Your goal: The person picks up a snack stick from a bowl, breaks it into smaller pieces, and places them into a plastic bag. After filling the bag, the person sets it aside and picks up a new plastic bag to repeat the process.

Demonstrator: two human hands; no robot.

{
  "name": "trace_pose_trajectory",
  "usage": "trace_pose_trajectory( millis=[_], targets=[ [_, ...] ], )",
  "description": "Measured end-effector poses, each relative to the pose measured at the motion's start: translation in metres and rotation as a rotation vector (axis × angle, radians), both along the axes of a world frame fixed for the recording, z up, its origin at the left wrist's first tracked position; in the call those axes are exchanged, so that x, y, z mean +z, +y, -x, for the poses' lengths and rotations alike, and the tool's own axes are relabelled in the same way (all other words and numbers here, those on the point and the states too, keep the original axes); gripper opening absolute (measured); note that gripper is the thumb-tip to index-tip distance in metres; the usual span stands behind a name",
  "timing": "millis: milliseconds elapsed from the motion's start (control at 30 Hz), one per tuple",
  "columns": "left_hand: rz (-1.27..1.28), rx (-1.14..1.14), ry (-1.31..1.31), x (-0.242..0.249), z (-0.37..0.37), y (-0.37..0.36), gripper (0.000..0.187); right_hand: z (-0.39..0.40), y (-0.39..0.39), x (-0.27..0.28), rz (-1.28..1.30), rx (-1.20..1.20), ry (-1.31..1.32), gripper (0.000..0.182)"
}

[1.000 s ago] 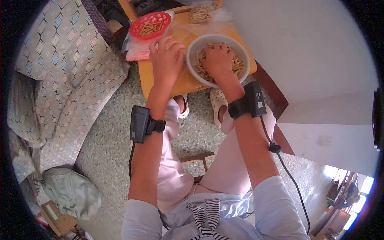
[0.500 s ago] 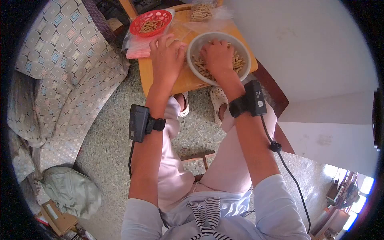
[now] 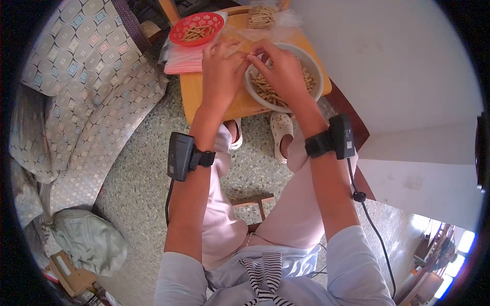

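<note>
My left hand (image 3: 220, 74) and my right hand (image 3: 284, 75) meet at the fingertips over the left rim of a white bowl (image 3: 320, 94). Thumb and forefinger of each are pinched together, and whatever they hold is too small to make out. The other fingers of my left hand are loosely raised. Many short tan stick-like pieces (image 3: 265, 91) fill the bowl, partly covered by my right hand. Beyond my left hand, a red perforated basket (image 3: 218, 23) holds several similar sticks, resting on a stack of clear, pink-edged plastic bags (image 3: 182, 65).
A clear bag of tan sticks (image 3: 261, 18) lies at the back of the wooden chair seat (image 3: 245, 108). A white wall (image 3: 388, 66) rises on the right. Patterned fabric (image 3: 97, 92) covers furniture on the left. My feet in white clogs (image 3: 280, 132) are below the seat.
My right hand has come up out of the sticks in the bowl and moved left to my left hand. My left fingers have drawn in, so both hands' fingertips now meet.
</note>
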State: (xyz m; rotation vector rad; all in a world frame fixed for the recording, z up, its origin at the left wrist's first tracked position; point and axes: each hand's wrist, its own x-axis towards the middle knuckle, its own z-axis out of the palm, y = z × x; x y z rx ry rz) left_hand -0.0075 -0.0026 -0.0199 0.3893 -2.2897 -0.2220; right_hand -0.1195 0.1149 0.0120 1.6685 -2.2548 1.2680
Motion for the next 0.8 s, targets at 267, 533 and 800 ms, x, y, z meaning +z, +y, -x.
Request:
trace_pose_trajectory(
  millis=[267,533,800],
  targets=[
    [-0.087,0.067,0.142,0.011,-0.005,0.001,0.019,0.006,0.003,-0.004,0.088,-0.045,-0.038,0.019],
    [-0.09,-0.008,0.179,0.019,-0.008,0.004,0.018,0.008,0.004,-0.009,0.054,-0.031,-0.084,0.019],
    [-0.001,0.174,0.103,0.006,-0.024,-0.026,0.018,0.012,0.008,-0.042,-0.355,-0.176,0.339,0.026]
  ],
)
